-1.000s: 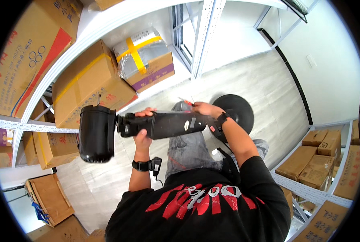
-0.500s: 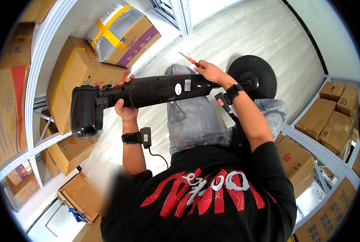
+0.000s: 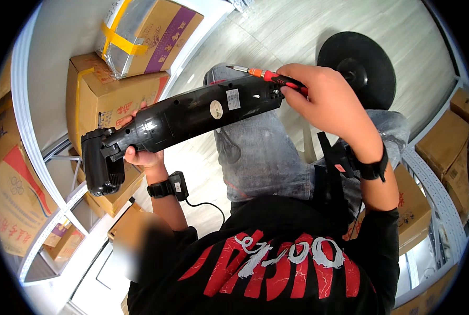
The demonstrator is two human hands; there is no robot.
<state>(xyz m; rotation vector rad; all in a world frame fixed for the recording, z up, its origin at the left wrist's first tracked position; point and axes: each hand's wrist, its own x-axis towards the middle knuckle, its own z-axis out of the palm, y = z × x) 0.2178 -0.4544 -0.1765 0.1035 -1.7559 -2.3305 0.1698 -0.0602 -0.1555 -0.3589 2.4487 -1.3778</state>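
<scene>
A long black plastic tube-like device (image 3: 192,113) with a bulky black head (image 3: 100,160) at its left lies tilted across my legs or just above them. My left hand (image 3: 142,155) grips it near the joint by the head, partly hidden beneath it. My right hand (image 3: 316,94) is closed on a red and black screwdriver (image 3: 266,73) at the tube's right end, its metal tip pointing left past the tube's upper edge. Small labels sit on the tube. Beyond that end, a round black disc base (image 3: 379,60) stands on the floor.
Cardboard boxes fill shelves at the left (image 3: 119,92) and right (image 3: 439,131); one box (image 3: 169,37) has a foil-wrapped side and yellow tape. My jeans-clad legs (image 3: 258,152) are below the device. Pale floor (image 3: 266,21) lies ahead.
The device's right end has risen in the view, tilting it more. My right hand has come up and appears larger, with the screwdriver over that end. The view has shifted, moving the base upward and rightward.
</scene>
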